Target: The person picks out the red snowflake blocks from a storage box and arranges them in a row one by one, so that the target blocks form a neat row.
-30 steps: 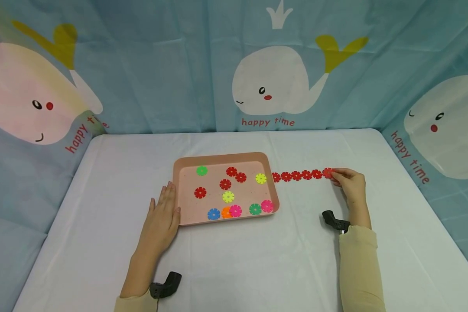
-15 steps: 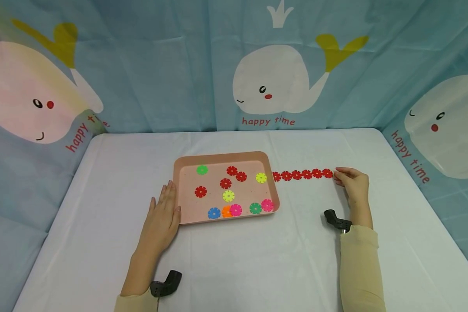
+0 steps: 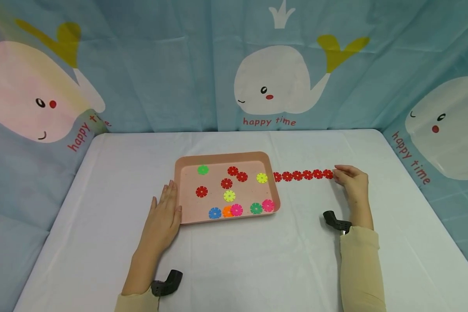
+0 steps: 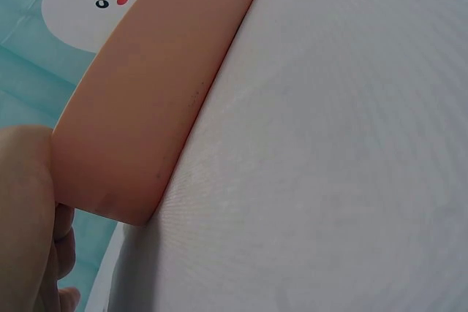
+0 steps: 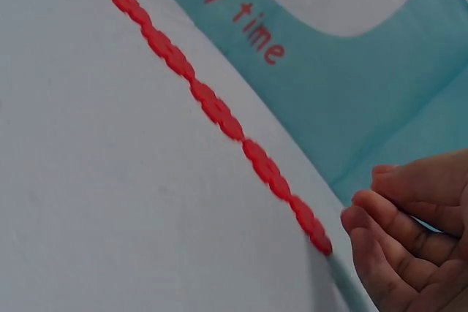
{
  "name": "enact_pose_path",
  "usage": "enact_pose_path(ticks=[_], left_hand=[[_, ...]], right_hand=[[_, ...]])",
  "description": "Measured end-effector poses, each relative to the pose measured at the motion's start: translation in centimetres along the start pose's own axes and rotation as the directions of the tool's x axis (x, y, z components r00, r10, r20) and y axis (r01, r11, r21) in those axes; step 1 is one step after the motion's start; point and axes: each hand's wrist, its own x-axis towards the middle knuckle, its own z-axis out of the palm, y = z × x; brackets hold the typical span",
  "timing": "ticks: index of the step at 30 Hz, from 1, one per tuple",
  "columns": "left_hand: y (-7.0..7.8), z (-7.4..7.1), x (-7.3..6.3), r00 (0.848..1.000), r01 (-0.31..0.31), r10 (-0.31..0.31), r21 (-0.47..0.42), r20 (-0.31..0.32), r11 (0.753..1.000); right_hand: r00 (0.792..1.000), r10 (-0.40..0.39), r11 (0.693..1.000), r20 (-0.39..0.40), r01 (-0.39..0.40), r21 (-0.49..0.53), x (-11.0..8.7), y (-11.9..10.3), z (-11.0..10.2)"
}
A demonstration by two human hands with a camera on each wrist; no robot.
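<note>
A straight row of several red snowflake discs point(image 3: 307, 174) lies on the white table, running right from the tray's edge. My right hand point(image 3: 352, 184) is at the row's right end, fingers loosely bent. In the right wrist view the last disc of the red row point(image 5: 313, 228) lies just apart from its fingertips, and nothing shows between them. Flat beside the pink tray point(image 3: 187, 208), my left hand point(image 3: 160, 225) touches its left side with fingers straight. The left wrist view has the tray's side wall point(image 4: 146, 85) with part of the hand against it.
Inside the tray lie several loose snowflake discs: red point(image 3: 201, 191), yellow point(image 3: 229, 196), green point(image 3: 203, 170), blue point(image 3: 215, 212), orange point(image 3: 226, 211) and pink point(image 3: 268, 205). A blue whale-print curtain point(image 3: 152, 78) hangs behind the white table point(image 3: 257, 264).
My right hand has let go of the row's last red disc and drawn slightly right, then shifted a little back left. The disc settles in line. My left hand stays at the tray.
</note>
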Motion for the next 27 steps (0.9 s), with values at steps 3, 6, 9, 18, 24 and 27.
enact_pose_path(ticks=[3, 6, 9, 18, 24, 27], left_hand=[[0.0, 0.1, 0.0, 1.000, 0.003, -0.003, -0.004, 0.002, 1.000], [-0.2, 0.3, 0.0, 1.000, -0.001, 0.001, -0.002, -0.003, 1.000], [-0.3, 0.3, 0.1, 1.000, -0.005, 0.005, -0.002, -0.005, 1.000], [-0.1, 0.2, -0.1, 1.000, 0.000, 0.000, 0.004, 0.010, 1.000], [0.0, 0.0, -0.1, 1.000, -0.007, 0.007, 0.005, 0.001, 1.000], [-0.1, 0.0, 0.0, 1.000, -0.013, 0.013, 0.006, -0.001, 1.000]], right_hand=[[0.997, -0.060, 0.998, 0.044, 0.060, -0.005, -0.4, -0.7, 0.6], [0.984, -0.140, 0.990, 0.114, 0.140, 0.005, -1.2, -1.9, 1.6], [0.967, -0.176, 0.982, 0.184, 0.185, -0.031, -2.1, -3.1, 2.9], [0.909, -0.210, 0.955, 0.360, 0.270, -0.125, -3.7, -4.7, 7.5], [0.857, -0.236, 0.944, 0.459, 0.314, -0.099, -4.9, -6.5, 11.0], [0.832, -0.251, 0.933, 0.495, 0.345, -0.106, -5.4, -7.1, 12.6]])
